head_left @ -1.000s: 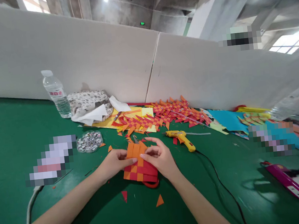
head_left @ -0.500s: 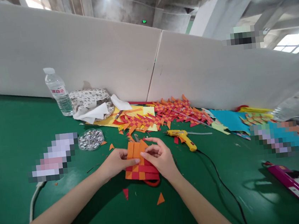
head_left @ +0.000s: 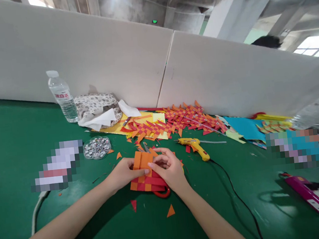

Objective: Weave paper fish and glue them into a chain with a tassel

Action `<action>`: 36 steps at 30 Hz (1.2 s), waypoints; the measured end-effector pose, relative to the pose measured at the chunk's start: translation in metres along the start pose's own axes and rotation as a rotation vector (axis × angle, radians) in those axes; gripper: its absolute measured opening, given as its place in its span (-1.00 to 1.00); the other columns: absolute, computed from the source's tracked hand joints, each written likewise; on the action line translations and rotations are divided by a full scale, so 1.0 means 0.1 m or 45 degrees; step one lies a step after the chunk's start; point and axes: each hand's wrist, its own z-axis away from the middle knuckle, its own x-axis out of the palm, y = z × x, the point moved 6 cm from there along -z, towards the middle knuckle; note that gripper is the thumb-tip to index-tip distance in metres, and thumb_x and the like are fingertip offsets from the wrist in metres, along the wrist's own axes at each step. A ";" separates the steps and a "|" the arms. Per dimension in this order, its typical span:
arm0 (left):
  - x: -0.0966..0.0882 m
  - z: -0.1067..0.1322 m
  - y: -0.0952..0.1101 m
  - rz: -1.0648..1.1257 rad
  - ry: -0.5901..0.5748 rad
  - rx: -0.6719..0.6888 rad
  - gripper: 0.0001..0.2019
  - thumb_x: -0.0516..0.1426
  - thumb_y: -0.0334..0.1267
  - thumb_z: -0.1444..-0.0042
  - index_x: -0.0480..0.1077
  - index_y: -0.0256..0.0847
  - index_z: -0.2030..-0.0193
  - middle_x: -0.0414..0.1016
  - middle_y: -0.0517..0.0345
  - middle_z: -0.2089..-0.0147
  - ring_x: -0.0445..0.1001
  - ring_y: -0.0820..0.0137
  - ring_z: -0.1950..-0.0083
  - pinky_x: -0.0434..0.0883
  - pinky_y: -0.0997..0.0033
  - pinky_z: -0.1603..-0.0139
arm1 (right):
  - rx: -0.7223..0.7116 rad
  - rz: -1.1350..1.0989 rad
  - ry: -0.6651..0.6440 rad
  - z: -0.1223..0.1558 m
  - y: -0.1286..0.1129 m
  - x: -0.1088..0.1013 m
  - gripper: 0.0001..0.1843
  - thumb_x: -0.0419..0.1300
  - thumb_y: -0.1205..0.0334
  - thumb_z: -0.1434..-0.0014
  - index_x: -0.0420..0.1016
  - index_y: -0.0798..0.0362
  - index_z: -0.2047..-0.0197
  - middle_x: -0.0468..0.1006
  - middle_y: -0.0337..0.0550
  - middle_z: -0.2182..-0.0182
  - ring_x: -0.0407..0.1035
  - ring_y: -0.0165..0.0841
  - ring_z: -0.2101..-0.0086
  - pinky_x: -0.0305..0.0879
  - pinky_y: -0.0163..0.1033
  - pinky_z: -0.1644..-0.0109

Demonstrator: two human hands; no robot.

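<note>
Between my hands is a piece of woven paper strips [head_left: 141, 160], orange in its upper part and checked red and orange below. My left hand [head_left: 125, 173] grips its left side, thumb lying across the front. On the right edge, my right hand [head_left: 168, 168] pinches the strips between thumb and fingers. Beneath the paper lies a pair of scissors with a red handle loop [head_left: 164, 193]; the blade tips poke out above the paper. Small paper offcuts [head_left: 170, 210] lie on the green table around it.
A yellow glue gun [head_left: 195, 146] with a black cord rests to the right. Behind are woven paper fish [head_left: 187, 116]. On the left are a tray of googly eyes [head_left: 97, 147], a blurred phone [head_left: 58, 166] and a water bottle [head_left: 62, 97]. A purple power strip [head_left: 310, 194] sits far right.
The woven paper has shifted slightly left and tilted between my hands, showing more of the scissors below. My right thumb has slid a little left over the strips.
</note>
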 end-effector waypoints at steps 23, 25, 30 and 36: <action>-0.12 -0.02 0.04 0.105 0.137 0.103 -0.65 0.30 -0.09 0.21 0.49 -0.23 0.28 0.58 0.09 0.25 0.52 0.30 0.23 0.43 0.40 0.20 | 0.101 -0.114 -0.078 -0.03 -0.01 -0.05 -0.49 0.30 0.19 0.09 0.26 0.01 0.06 0.52 -0.27 0.47 0.44 -0.36 0.45 0.36 -0.26 0.35; -0.13 -0.02 0.04 0.107 0.170 0.087 -0.66 0.30 -0.08 0.22 0.49 -0.24 0.32 0.58 0.10 0.28 0.52 0.30 0.26 0.44 0.41 0.23 | 0.116 -0.150 -0.044 -0.03 0.00 -0.06 -0.49 0.31 0.18 0.10 0.25 0.01 0.06 0.52 -0.26 0.46 0.46 -0.34 0.43 0.39 -0.24 0.33; -0.18 0.00 0.04 0.201 0.298 0.067 -0.63 0.31 -0.09 0.23 0.47 -0.22 0.25 0.58 0.11 0.21 0.52 0.30 0.23 0.44 0.40 0.22 | 0.192 -0.378 -0.080 -0.05 0.06 -0.02 -0.40 0.36 0.19 0.17 0.22 -0.02 0.06 0.56 -0.18 0.32 0.49 -0.28 0.30 0.43 -0.16 0.20; -0.15 0.02 0.02 0.285 0.275 -0.086 -0.58 0.34 -0.17 0.26 0.46 -0.24 0.20 0.57 0.03 0.18 0.53 0.27 0.20 0.46 0.36 0.23 | 0.197 -0.370 -0.070 -0.06 0.06 -0.04 -0.38 0.36 0.22 0.19 0.22 0.00 0.05 0.56 -0.18 0.37 0.49 -0.27 0.34 0.43 -0.15 0.24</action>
